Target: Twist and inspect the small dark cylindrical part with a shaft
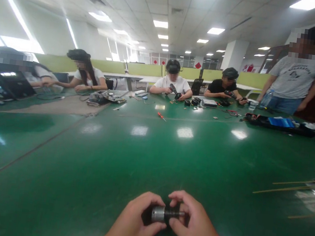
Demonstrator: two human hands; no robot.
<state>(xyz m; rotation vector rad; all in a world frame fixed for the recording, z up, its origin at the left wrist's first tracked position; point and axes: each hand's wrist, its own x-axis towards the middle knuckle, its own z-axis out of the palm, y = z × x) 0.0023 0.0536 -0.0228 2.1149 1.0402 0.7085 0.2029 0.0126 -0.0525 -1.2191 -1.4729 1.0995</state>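
A small cylindrical metal part [158, 214], with a silver body, a dark ridged middle and a thin shaft, lies sideways between my hands just above the near side of the green table [106, 157]. Its silver end is gripped by my left hand [138, 217], fingers and thumb curved around it. On the shaft side, my right hand [195, 222] is closed about the dark section and shaft, thumb below, index finger raised. The exact kind of part is unclear. Parts of it are covered by my fingers.
A red screwdriver [161, 116] lies farther out. At the far side, several people sit with tools and parts, and one person [300, 74] stands at right. A black tray [296, 129] holds a blue item. Thin yellowish sticks [280, 190] jut in from the right.
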